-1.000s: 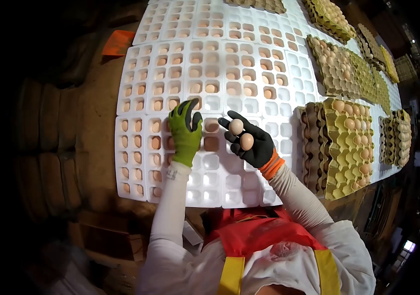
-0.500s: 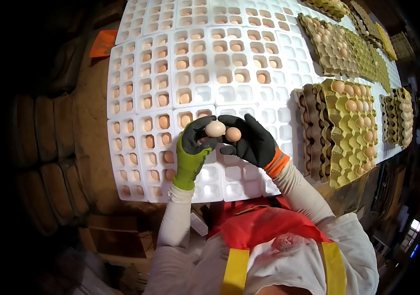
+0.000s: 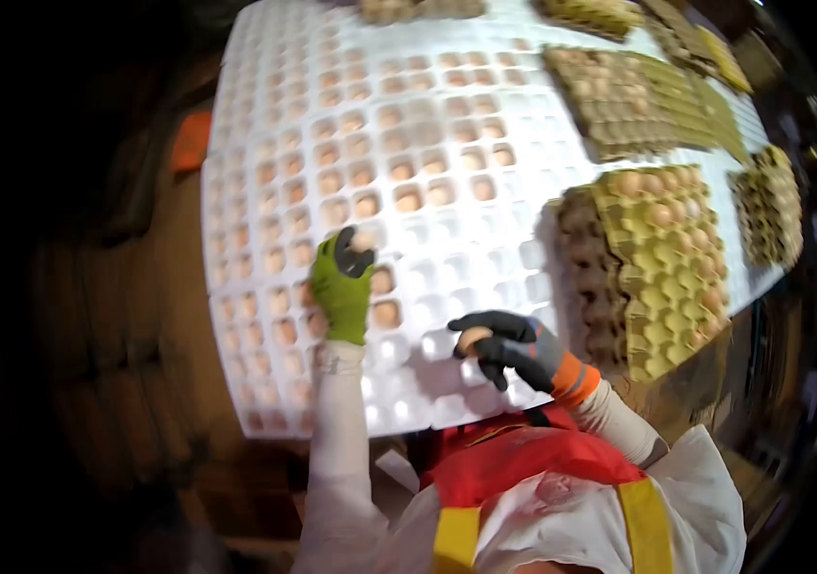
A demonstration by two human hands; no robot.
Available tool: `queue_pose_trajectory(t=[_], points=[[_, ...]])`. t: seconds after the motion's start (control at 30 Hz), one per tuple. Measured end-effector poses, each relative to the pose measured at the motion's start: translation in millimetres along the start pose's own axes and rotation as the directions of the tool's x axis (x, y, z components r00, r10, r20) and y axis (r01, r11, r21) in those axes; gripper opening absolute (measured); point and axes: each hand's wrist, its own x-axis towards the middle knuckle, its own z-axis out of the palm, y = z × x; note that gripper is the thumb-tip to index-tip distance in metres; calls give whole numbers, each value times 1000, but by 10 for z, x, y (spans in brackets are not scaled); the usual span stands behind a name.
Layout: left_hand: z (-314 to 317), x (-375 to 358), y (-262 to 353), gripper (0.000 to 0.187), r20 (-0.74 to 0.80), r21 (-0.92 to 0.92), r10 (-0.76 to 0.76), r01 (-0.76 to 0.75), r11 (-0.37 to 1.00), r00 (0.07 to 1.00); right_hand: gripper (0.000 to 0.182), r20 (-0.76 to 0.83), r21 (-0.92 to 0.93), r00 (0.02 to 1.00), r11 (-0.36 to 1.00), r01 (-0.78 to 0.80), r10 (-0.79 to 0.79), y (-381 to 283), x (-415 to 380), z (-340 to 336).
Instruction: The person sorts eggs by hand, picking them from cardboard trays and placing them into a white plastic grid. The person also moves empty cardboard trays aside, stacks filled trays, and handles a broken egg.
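Observation:
My left hand, in a green glove with dark fingertips, holds a pale egg just over the white foam trays. Lower and to the right, my right hand, in a grey and orange glove, has its dark fingers round a brown egg above pockets without eggs. Rows of eggs fill many pockets on the left and far parts of the trays. The picture is slightly blurred.
A yellow egg carton stack with some eggs stands at the right, beside grey-brown cartons. More cartons lie at the far right. An orange object is at the left edge of the table.
My hands have moved apart, the left one to the left and the right one right and nearer my body, each keeping an egg. The view has shifted, showing more of the far table.

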Motion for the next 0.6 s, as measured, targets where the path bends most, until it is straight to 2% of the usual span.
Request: queue_pose_trajectory(t=[0.03, 0.07, 0.13, 0.17, 0.2, 0.23, 0.27, 0.3, 0.33, 0.37, 0.4, 0.43, 0.47, 0.5, 0.57, 0.6], points=[[129, 31, -123, 43, -3, -5, 58, -58, 998, 998, 42, 0, -11, 1000, 1000, 21, -21, -106, -158, -56], [195, 87, -352, 42, 70, 209, 169, -180, 961, 983, 43, -1, 35, 998, 998, 58, -58, -193, -349, -110], [398, 109, -483, 47, 91, 338, 150, -172, 925, 985, 46, -81, 64, 989, 989, 131, -126, -617, -796, -252], [450, 117, -328, 43, 46, -133, -40, 46, 990, 998, 46, -107, 21, 970, 975, 223, -220, -733, -1005, -481], [410, 103, -263, 42, 58, -125, -4, 11, 992, 998, 46, -217, -78, 929, 954, 289, -299, -878, -1233, -724], [368, 55, 49, 42, 67, -192, -75, 86, 978, 995, 47, -300, -173, 878, 927, 334, -373, -1046, -1465, -995], [397, -3, -96, 38, 46, -99, -42, 46, 994, 998, 48, -404, -240, 784, 882, 406, -471, -1220, -1654, -1248], [387, -70, -101, 37, 51, -93, -58, 63, 994, 997, 49, -488, -310, 672, 830, 463, -557, -1391, -1844, -1533], [309, -145, 199, 35, 87, -193, -195, 209, 959, 977, 50, -548, -373, 586, 802, 468, -597, -1500, -1977, -1891], [336, -254, 213, 34, 64, -224, -137, 148, 963, 989, 51, -600, -437, 487, 770, 464, -634, -1565, -2099, -2361], [338, -390, 219, 35, 88, -259, -201, 217, 941, 976, 53, -590, -449, 429, 720, 529, -684, -1603, -2179, -2845], [380, -521, 59, 35, 33, -237, -169, 172, 956, 985, 55, -582, -455, 372, 669, 588, -723, -1612, -2222, -3359], [386, -618, 123, 42, -2, -85, -58, 58, 995, 998, 56, -626, -386, 377, 691, 611, -683, -1613, -2262, -3909], [418, -746, 938, 42, 16, -55, -121, 122, 991, 993, 58, -664, -311, 391, 711, 630, -637, -1605, -2259, -4445], [632, -1008, 1161, 40, -39, -63, -272, 269, 961, 962, 53, -767, -207, 352, 726, 656, -537, -1485, -2102, -5316], [739, -1095, 1388, 40, -10, -53, -324, 323, 945, 946, 52, -811, -139, 349, 734, 665, -469, -1418, -1989, -5644]])
